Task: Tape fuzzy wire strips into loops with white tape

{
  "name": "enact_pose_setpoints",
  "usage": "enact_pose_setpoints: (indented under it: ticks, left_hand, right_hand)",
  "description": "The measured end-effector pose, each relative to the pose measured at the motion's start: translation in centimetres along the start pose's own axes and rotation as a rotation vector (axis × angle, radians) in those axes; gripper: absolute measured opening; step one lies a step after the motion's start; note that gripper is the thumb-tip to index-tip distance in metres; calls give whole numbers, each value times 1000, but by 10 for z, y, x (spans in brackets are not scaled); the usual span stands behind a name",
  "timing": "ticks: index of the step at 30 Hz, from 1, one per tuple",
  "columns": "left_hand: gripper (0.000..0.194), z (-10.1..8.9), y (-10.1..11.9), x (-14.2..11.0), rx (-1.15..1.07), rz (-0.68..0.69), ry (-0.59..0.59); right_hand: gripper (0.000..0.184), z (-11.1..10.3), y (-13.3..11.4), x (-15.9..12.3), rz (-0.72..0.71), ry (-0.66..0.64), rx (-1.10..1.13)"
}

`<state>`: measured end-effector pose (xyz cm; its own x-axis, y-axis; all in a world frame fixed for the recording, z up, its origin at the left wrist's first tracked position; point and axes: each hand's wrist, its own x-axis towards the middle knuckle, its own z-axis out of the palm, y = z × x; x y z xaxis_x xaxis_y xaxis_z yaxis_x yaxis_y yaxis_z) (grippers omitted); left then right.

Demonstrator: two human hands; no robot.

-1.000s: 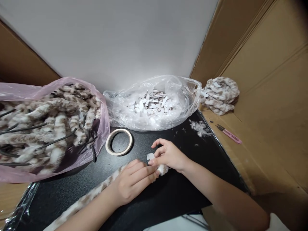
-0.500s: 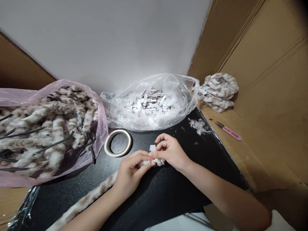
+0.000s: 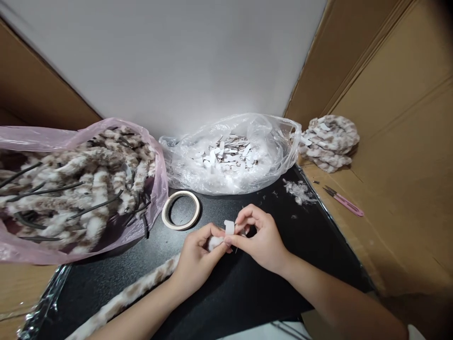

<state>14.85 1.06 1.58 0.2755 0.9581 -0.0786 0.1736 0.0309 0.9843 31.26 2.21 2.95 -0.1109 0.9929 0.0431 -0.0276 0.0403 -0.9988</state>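
Note:
A long furry strip (image 3: 141, 287), white with brown patches, runs from the lower left up into my left hand (image 3: 198, 257). That hand is closed around it near its far end, thumb and fingers pinching. A small white tag (image 3: 230, 227) stands up from the strip's end, between my two hands. My right hand (image 3: 264, 238) pinches at the base of this tag, its thumb meeting the left fingertips. The fingers partly hide the end of the strip and how the tag sits on it.
A tape roll (image 3: 181, 227) lies on the black tabletop (image 3: 226, 293). Furry strips with dark cords fill a pink bag (image 3: 161, 177) at left. Behind lies a clear bag (image 3: 184, 182) of white tags. Pink-handled snips (image 3: 348, 205), fluff (image 3: 299, 191) and a furry bundle (image 3: 331, 141) are right.
The view has shifted slightly, moving the scene to the right. My right fingers have shifted around the tag, which now shows taller above the strip. Both hands stay together at the strip's end.

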Motion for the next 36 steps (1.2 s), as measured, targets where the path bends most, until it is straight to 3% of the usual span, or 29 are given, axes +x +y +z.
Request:
enact_pose_setpoints:
  ticks: [7,12,16,21,24,28,32,36]
  left_hand:
    - [21,-3,0,2,-115,57,2]
    - [24,-2,-4,0,-126,-48,-8]
    - [13,-4,-2,-1,-212,-88,-136]
    - [16,-9,6,5,-393,-146,-353]
    - [20,-12,8,7,-432,-186,-375]
    - [25,-15,9,8,-394,-219,-354]
    - [21,-17,12,7,-295,-169,-351]
    - [22,-16,14,5,-89,-108,-289]
  right_hand:
    - [33,-2,1,-2,-62,-18,4]
    - [24,-6,6,-3,-388,-37,-286]
    - [19,-7,7,-1,-578,-79,-400]
    - [20,-7,4,0,-613,-94,-435]
    - [17,-7,3,0,-632,-111,-441]
    - [17,-9,1,0,-708,-95,-486]
    - [18,-12,0,0,-815,-110,-565]
    - [18,-14,0,-1,-779,-127,-512]
